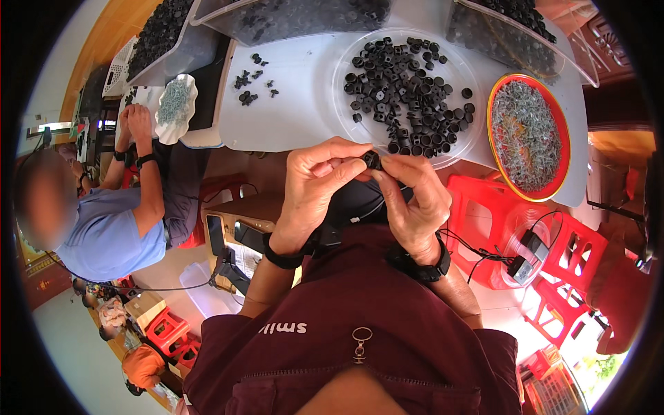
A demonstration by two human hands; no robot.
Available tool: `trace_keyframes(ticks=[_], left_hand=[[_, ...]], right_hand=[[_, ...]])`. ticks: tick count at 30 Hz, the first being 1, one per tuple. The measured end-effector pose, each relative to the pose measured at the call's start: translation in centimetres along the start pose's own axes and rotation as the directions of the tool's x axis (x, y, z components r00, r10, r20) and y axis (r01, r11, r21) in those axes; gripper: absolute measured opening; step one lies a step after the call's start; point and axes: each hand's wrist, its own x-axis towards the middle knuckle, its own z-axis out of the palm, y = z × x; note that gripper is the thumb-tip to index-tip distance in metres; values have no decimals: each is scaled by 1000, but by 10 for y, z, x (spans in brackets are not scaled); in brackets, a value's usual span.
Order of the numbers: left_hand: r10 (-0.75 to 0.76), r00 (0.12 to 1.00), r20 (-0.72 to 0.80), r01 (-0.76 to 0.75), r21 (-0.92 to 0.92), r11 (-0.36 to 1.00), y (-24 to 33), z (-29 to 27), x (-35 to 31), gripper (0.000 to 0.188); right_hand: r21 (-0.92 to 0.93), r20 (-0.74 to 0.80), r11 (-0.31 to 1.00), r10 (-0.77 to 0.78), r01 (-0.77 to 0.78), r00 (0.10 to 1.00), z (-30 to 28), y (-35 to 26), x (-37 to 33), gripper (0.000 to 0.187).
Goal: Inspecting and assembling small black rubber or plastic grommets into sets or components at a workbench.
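Both hands pinching small black part

My head-worn fisheye looks steeply down over my maroon top at lower centre, near enough that my left hand and right hand show mid-frame, the white table spanning the upper part.

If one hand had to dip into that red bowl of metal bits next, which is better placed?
Probably the right hand: it is nearer the red bowl, which lies on that side. The left hand would have to reach across. Both now pinch a small black part.
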Motion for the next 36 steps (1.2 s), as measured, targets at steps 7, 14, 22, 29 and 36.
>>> trace_keyframes(ticks=[7, 14, 22, 29, 36], left_hand=[[25, 1000, -13, -23, 105, 994, 0, -2, 0, 17], [-141, 989, 44, 129, 206, 970, 6, -13, 4, 14], [-147, 989, 15, 144, 130, 981, -2, -20, 4, 9], [-136, 990, -19, 138, 155, 978, -9, -12, 0, 15], [-68, 997, 44, 61, 135, 989, -13, -2, 3, 18]], right_hand=[[-24, 48, 1000, -3, 4, 999, -2, 1, 1, 22], [-12, 230, 993, 113, -114, 967, -8, -2, 12, 20], [130, 364, 956, 200, -262, 910, -10, 7, 18, 20], [27, 299, 992, 113, -127, 947, -5, 14, 15, 20], [-78, 235, 994, 90, -73, 968, -5, 16, 18, 22]])
